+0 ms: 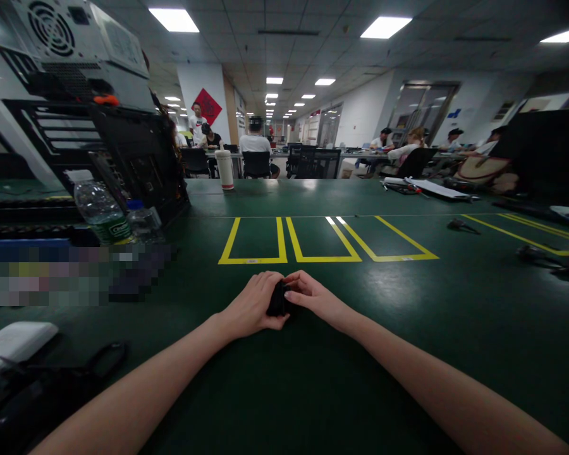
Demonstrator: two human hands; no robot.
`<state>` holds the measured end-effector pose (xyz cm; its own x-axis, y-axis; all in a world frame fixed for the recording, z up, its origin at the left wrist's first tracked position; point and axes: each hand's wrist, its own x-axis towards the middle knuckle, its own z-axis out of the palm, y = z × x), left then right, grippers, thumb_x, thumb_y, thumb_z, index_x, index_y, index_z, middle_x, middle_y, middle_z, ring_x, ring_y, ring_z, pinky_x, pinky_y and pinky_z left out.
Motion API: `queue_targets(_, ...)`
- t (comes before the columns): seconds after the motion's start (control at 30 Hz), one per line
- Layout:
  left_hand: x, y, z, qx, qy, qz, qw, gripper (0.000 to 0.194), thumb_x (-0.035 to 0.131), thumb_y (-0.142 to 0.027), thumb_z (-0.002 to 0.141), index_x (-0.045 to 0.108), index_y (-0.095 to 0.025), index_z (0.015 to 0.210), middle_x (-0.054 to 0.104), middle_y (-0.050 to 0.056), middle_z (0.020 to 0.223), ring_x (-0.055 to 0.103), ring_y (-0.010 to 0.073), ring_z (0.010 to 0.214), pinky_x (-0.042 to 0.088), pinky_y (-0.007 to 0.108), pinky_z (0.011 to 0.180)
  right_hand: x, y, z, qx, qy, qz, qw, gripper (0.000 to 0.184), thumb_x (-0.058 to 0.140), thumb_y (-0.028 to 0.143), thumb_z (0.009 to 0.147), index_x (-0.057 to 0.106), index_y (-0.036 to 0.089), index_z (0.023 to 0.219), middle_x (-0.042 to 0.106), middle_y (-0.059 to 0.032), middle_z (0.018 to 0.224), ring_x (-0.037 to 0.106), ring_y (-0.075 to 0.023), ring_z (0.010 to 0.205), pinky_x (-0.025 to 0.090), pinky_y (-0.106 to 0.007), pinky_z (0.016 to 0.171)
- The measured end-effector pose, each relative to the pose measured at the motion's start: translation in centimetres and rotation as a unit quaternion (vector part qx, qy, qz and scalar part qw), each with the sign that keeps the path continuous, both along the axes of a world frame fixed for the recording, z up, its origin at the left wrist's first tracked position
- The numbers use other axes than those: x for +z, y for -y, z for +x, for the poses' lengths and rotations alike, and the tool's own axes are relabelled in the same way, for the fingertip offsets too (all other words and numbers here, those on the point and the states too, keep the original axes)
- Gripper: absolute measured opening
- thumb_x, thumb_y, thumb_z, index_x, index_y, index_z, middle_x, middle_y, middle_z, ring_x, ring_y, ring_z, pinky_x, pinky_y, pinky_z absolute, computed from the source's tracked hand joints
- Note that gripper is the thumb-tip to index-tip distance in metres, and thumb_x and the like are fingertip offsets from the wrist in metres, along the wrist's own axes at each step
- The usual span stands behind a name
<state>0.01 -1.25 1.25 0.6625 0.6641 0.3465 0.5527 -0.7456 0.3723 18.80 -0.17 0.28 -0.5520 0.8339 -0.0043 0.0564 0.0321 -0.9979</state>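
Note:
Just in front of me, over the green tabletop (284, 385), a small black object (277, 302) is held between my two hands. My left hand (250, 308) wraps round it, fingers over the top and thumb below. From the right, my right hand (313, 296) pinches at its edge with thumb and fingertips. The fingers cover much of the object, and its exact kind cannot be made out. Beyond the hands, yellow tape outlines (253, 260) mark the table.
At left stand an opened black computer case (140, 164), a power supply box (95, 38) and a plastic bottle (99, 208). A white tumbler (224, 169) stands at the far edge. Dark cables (535, 254) lie right. Several people sit beyond, one in a white shirt (255, 145).

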Motion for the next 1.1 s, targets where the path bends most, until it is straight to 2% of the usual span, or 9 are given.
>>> queue_targets(0.1,0.0,0.0,0.0,0.006,-0.005,-0.004,1.000,0.056,0.063,-0.028,0.070,0.032,-0.016,0.115,0.045,0.010,0.109,0.048,0.0246,0.098,0.041,0.040,0.084,0.0,-0.1,0.2,0.028,-0.011,-0.022,0.999,0.031,0.065,0.025,0.069,0.046,0.017,0.093,0.053,-0.0033,0.098,0.051,-0.0176,0.097,0.041,-0.037,0.087)
queue_targets(0.2,-0.1,0.0,0.0,0.010,-0.009,-0.005,1.000,0.055,0.063,-0.028,0.070,0.032,-0.017,0.114,0.045,0.010,0.108,0.047,0.0253,0.098,0.041,0.041,0.083,-0.1,-0.2,0.2,0.025,-0.015,-0.026,0.999,0.032,0.067,0.023,0.067,0.046,0.017,0.091,0.054,-0.0029,0.095,0.053,-0.0170,0.094,0.042,-0.037,0.086)
queue_targets(0.47,-0.2,-0.3,0.2,0.020,0.002,-0.012,1.000,0.055,0.064,-0.029,0.068,0.033,-0.016,0.112,0.046,0.009,0.105,0.048,0.0237,0.093,0.043,0.040,0.080,-1.0,-0.8,0.4,-0.105,0.012,0.003,0.994,0.036,0.069,0.029,0.063,0.046,0.017,0.087,0.056,-0.0022,0.089,0.055,-0.0155,0.084,0.044,-0.035,0.079)
queue_targets(0.67,-0.1,0.0,0.2,0.009,0.006,-0.004,1.000,0.056,0.063,-0.028,0.070,0.031,-0.017,0.115,0.045,0.009,0.108,0.047,0.0240,0.097,0.041,0.041,0.085,-0.9,-0.4,-0.8,-0.072,-0.025,-0.004,0.997,0.028,0.067,0.030,0.066,0.052,0.017,0.086,0.060,-0.0013,0.089,0.058,-0.0170,0.086,0.045,-0.035,0.080)
queue_targets(0.8,-0.5,0.0,0.1,0.008,0.003,0.013,1.000,0.058,0.063,-0.027,0.070,0.030,-0.017,0.116,0.044,0.011,0.112,0.045,0.0257,0.102,0.040,0.042,0.086,-0.9,0.4,-1.5,-0.093,-0.048,0.009,0.994,0.025,0.066,0.029,0.066,0.055,0.017,0.086,0.060,-0.0011,0.089,0.058,-0.0175,0.088,0.045,-0.034,0.082)
queue_targets(0.97,-0.6,0.0,0.1,0.015,0.000,0.019,1.000,0.058,0.064,-0.025,0.069,0.030,-0.016,0.116,0.044,0.011,0.112,0.045,0.0255,0.102,0.040,0.041,0.086,-0.4,1.4,-1.1,-0.108,-0.018,0.015,0.994,0.024,0.061,0.033,0.072,0.058,0.019,0.091,0.060,-0.0028,0.093,0.056,-0.0187,0.093,0.043,-0.036,0.084)
queue_targets(1.1,-0.4,0.1,0.1,0.013,0.001,0.019,1.000,0.058,0.064,-0.026,0.070,0.031,-0.017,0.117,0.044,0.011,0.112,0.045,0.0255,0.104,0.039,0.041,0.087,0.1,1.2,-0.7,-0.066,-0.005,-0.004,0.998,0.025,0.060,0.030,0.073,0.057,0.020,0.096,0.059,-0.0035,0.100,0.055,-0.0194,0.096,0.043,-0.037,0.085)
